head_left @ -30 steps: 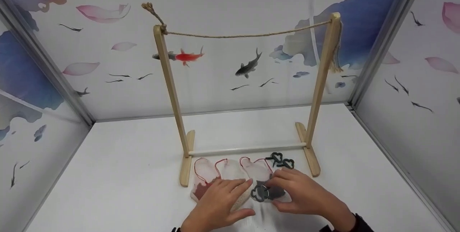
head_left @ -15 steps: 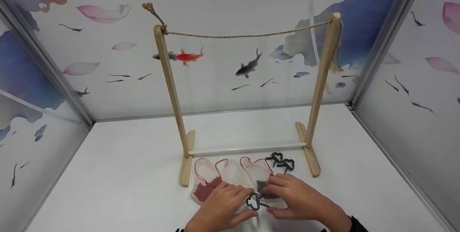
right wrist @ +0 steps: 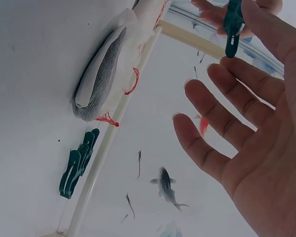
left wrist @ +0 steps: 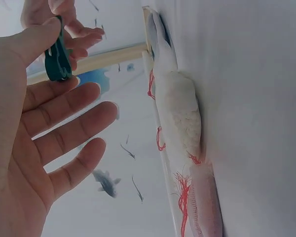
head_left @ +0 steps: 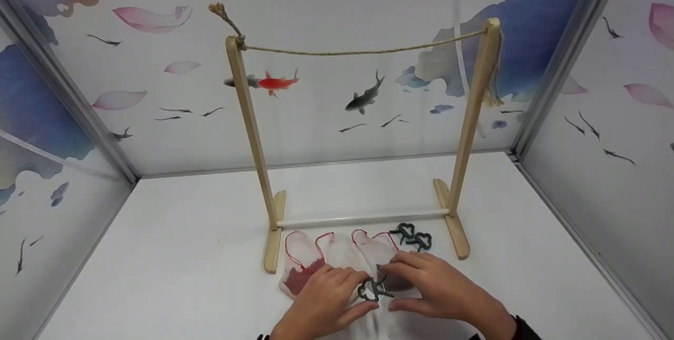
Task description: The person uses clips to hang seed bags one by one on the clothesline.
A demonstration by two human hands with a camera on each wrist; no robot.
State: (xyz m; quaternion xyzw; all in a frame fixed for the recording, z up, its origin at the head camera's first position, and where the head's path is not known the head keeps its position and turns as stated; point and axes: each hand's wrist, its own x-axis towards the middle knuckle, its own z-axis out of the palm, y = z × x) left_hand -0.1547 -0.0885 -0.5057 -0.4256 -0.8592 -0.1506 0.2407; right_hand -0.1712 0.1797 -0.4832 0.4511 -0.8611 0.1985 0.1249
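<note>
My left hand (head_left: 324, 295) pinches a dark green clothespin (head_left: 372, 289) between thumb and index finger; in the left wrist view this clothespin (left wrist: 57, 57) spans the two fingertips. Facing it, my right hand (head_left: 439, 287) has thumb and fingers spread, tips close to the clothespin's prongs. Under and around the hands lie drawstring mesh bags with red cords: one with reddish filling (head_left: 301, 279) on the left, a pale one (left wrist: 180, 111) in the middle, partly hidden, and one with dark filling (right wrist: 102, 79) under my right hand.
Two more green clothespins (head_left: 421, 241) lie behind my right hand. A wooden stand (head_left: 466, 135) rises behind the bags, with a twine rope (head_left: 342, 54) strung between its posts and a white bar (head_left: 363, 220) low down. Patterned panels (head_left: 316, 129) enclose the white table (head_left: 174, 245).
The clothespin has moved slightly left and turned, passing from my right hand's side to my left thumb and finger. My right fingers have spread away from it.
</note>
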